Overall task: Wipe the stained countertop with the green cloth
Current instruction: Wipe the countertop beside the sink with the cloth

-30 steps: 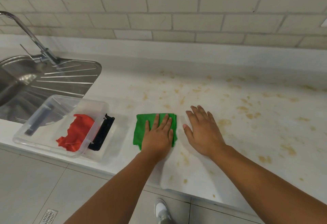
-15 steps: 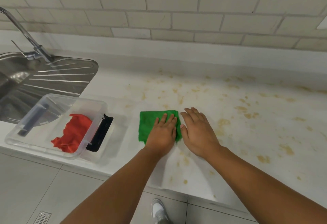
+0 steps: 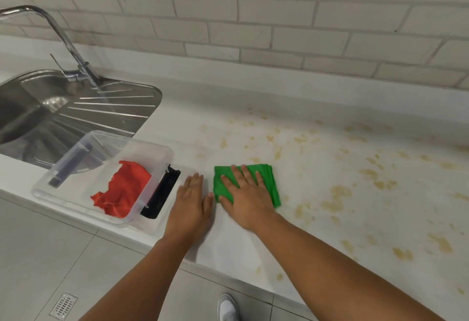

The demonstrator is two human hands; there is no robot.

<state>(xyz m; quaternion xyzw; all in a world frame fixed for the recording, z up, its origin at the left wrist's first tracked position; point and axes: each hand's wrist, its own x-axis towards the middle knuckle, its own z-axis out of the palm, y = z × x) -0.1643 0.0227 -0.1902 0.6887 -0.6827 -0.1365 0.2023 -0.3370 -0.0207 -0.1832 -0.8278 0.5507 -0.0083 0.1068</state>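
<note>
1. Head view: the right hand [image 3: 245, 195] lies palm-down on the folded green cloth [image 3: 272, 183], fingers straight and slightly spread, pressing it flat against the white stained countertop [image 3: 203, 128]. Nothing is gripped; the hand is laid out flat, not clenched.
2. The left hand [image 3: 190, 202] rests palm-down on bare countertop just left of the cloth, fingers straight and close together, holding nothing. Its thumb lies just beside the cloth's left edge; whether it touches the fabric cannot be told.
3. The cloth sits under the right hand, its right and far edges showing past the fingers.
4. Yellow-brown stains [image 3: 340, 191] scatter across the countertop to the right of the right hand and beyond both hands.
5. Just left of the left hand stands a clear rectangular plastic bin [image 3: 106, 143] with a black latch handle [image 3: 162, 194] on its near end and a crumpled red-orange cloth [image 3: 121, 188] inside.
6. Beyond the bin, further left, is a stainless steel sink [image 3: 50, 107] with a curved chrome tap [image 3: 66, 39].
</note>
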